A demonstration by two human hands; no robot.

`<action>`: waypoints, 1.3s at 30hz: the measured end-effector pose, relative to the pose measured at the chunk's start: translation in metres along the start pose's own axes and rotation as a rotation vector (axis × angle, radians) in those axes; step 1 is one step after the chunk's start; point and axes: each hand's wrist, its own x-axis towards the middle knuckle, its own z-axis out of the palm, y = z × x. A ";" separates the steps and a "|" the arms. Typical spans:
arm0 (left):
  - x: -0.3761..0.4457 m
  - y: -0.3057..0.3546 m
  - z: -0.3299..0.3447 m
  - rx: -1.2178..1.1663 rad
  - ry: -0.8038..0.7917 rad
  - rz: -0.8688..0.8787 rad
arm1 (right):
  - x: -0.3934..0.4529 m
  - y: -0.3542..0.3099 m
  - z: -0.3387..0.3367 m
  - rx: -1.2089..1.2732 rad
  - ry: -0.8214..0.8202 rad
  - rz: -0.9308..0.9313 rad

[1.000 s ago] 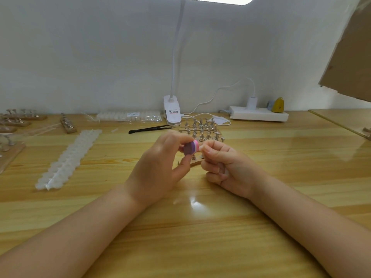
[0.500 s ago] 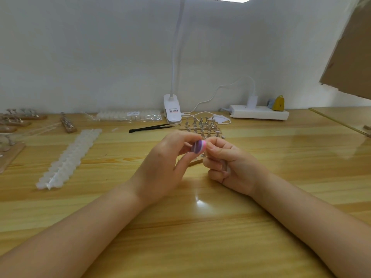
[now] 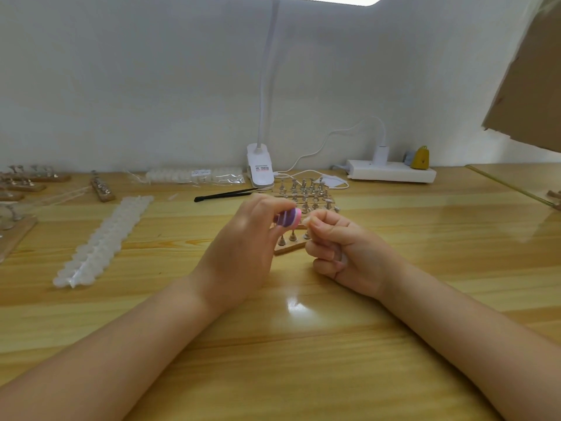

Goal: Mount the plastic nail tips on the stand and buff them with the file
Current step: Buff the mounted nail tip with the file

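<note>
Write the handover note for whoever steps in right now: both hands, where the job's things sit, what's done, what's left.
Left hand: grips the purple-and-pink file block by its fingertips.
Right hand: pinches a small pale nail tip against the file's pink end; whether it sits on a peg cannot be told.
The wooden stand with metal pegs lies just behind the hands; more peg stands are behind that.
The strip of unused nail tips lies on the table to the left, the black tweezers near the lamp clip.
Done: one tip is being buffed.
Left: the visible pegs look bare, so mounting and buffing mostly remain.
</note>
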 end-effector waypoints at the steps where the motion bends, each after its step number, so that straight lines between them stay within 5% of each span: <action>1: 0.002 0.002 0.001 -0.004 0.017 0.041 | 0.000 0.000 0.000 -0.006 0.004 0.000; 8: -0.002 -0.003 -0.001 0.124 -0.025 -0.020 | -0.001 0.000 0.002 0.009 0.001 -0.004; 13: 0.003 0.012 0.000 0.093 0.007 0.214 | 0.000 0.000 0.003 0.006 0.023 -0.011; 18: 0.000 0.004 -0.007 0.226 -0.003 0.059 | -0.001 -0.001 0.004 0.028 0.015 -0.002; 23: 0.002 0.011 -0.002 0.165 -0.016 0.246 | -0.001 0.000 0.003 -0.028 -0.025 -0.001; 28: -0.001 -0.002 -0.008 0.221 0.042 0.092 | -0.001 -0.002 0.002 -0.044 -0.085 0.019; 31: 0.002 0.001 -0.006 0.139 0.076 0.154 | -0.002 -0.001 0.002 -0.021 -0.055 0.016; 34: 0.000 0.009 0.001 0.108 -0.002 0.192 | -0.002 -0.001 0.001 -0.024 -0.056 0.008; 39: -0.004 -0.007 -0.007 0.157 -0.117 -0.040 | -0.003 -0.002 0.002 -0.012 -0.080 0.012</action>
